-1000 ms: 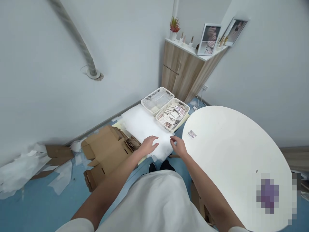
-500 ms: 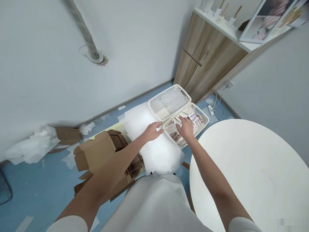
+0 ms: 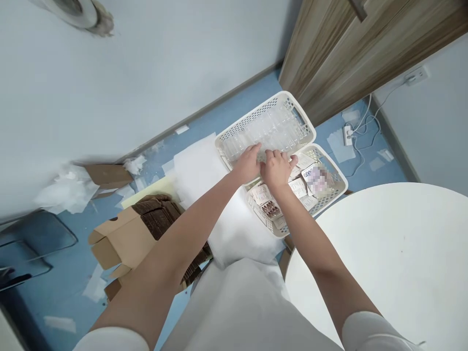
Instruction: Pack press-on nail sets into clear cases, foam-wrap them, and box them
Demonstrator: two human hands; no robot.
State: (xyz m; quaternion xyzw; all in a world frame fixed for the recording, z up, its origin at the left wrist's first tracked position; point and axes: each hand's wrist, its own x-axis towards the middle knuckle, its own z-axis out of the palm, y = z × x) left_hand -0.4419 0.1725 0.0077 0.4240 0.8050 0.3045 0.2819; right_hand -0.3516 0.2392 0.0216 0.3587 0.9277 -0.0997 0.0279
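Observation:
My left hand [image 3: 247, 165] reaches over the near rim of a white basket [image 3: 220, 142] filled with clear plastic cases [image 3: 268, 127]. Its fingers are bent, with their tips by the nearest cases. Close beside it, my right hand [image 3: 276, 169] curls its fingers down at the same rim, its little finger standing out. The two thumbs almost meet. Whatever lies between the fingers is hidden. Below my right hand is a second white basket [image 3: 338, 187] holding printed cards [image 3: 298, 187], a patterned card [image 3: 315, 179] and a set of brown false nails [image 3: 270, 208].
White foam sheets [image 3: 234, 219] are stacked under the baskets' left side. Folded cardboard boxes [image 3: 127, 234] lie farther left. A round white table [image 3: 383, 253] stands at right. Behind are a wooden cabinet [image 3: 340, 53] and a power strip [image 3: 347, 135] with cables on the floor.
My right hand has moved from the card basket up to the rim of the case basket. My left hand has come over to the same rim beside it. The view has moved closer.

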